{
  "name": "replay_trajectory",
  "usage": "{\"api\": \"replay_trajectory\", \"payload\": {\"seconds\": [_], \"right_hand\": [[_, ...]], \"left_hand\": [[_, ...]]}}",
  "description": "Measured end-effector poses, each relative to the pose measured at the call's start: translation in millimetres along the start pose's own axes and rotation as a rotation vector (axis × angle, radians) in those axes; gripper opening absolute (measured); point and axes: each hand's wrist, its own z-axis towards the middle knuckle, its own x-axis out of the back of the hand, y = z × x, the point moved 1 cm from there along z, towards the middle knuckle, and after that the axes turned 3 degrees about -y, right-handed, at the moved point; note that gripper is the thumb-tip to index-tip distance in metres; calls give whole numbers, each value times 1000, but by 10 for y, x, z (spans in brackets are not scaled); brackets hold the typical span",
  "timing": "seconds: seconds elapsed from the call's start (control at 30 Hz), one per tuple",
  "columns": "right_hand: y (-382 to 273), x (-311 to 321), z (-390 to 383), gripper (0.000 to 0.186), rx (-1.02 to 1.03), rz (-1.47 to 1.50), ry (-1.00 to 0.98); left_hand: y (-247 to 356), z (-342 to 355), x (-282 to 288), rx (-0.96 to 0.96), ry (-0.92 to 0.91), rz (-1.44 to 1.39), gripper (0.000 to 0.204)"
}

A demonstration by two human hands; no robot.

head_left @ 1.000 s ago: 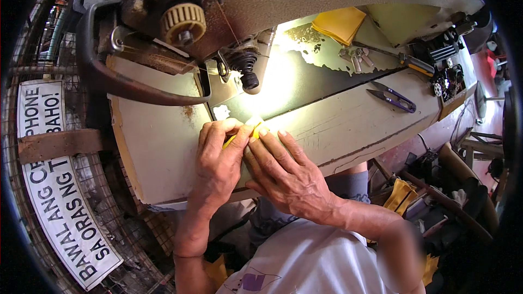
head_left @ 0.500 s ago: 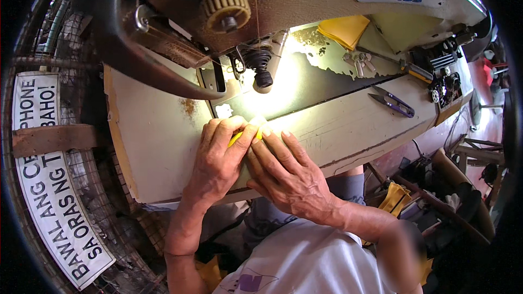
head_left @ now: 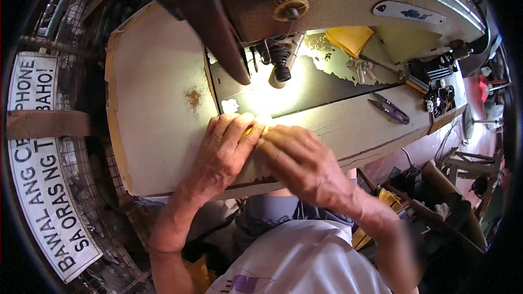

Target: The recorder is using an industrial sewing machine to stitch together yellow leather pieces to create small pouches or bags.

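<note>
A: Here we are at the near edge of the pale worktable (head_left: 158, 103), and we see the left hand (head_left: 224, 149) with its fingers curled, pinching a small yellow piece (head_left: 265, 129) against the thumb!

B: And the right hand (head_left: 306, 163)? We catch it blurred, fingers lying close together, tips right beside the left thumb.

A: Is it gripping too? We cannot tell; the blur hides it.

B: So where exactly do we find the yellow piece? Between the two hands, mostly covered by fingers, in front of the sewing machine (head_left: 348, 8), with bright light just beyond it!

A: Over to the right we spot purple-handled snips (head_left: 389, 108) lying on the worktable, points toward the machine's lit area.

B: Behind them, we have a screwdriver (head_left: 415, 83), small metal parts (head_left: 362, 71) to its left, and a folded yellow cloth (head_left: 348, 40) farther back under the machine's arm!
</note>
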Motion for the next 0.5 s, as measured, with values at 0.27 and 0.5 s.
{"api": "replay_trajectory", "payload": {"seconds": [0.27,0.5], "right_hand": [[417,136,373,31,128,-81,21],[521,118,641,26,74,-238,-117]], "left_hand": [[-356,70,49,-183,39,16,36],[-663,194,73,-261,118,111,28]]}}
